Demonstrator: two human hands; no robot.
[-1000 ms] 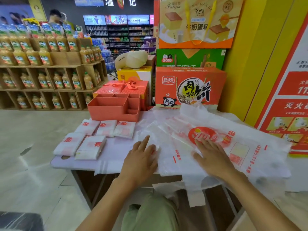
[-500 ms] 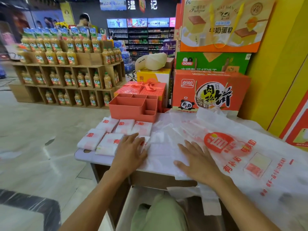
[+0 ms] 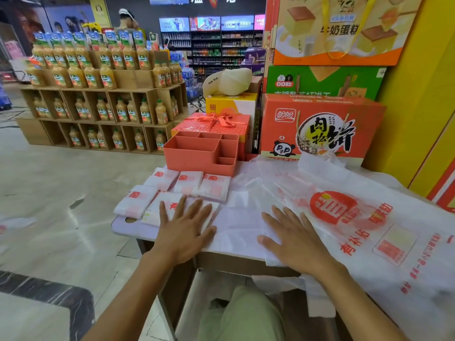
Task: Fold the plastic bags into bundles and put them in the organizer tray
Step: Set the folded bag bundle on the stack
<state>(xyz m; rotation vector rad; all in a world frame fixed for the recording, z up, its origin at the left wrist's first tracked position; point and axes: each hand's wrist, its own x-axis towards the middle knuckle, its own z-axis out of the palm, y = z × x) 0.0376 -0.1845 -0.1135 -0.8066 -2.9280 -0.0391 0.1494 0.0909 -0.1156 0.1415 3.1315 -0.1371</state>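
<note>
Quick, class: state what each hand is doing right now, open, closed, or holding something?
Left hand: open, flat, palm down over a folded bundle.
Right hand: open, flat, pressing the plastic bag, gripping nothing.

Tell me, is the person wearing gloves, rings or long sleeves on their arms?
No. Both the left hand and the right hand are bare, with no gloves, rings or watch showing. The forearms are bare too, with no sleeve visible anywhere up to the picture's edge. Fingernails look short and plain. Lower down you can see light green trousers.

plastic bags (image 3: 344, 217) – thin, translucent film | organizer tray (image 3: 197, 156) – matt plastic
</note>
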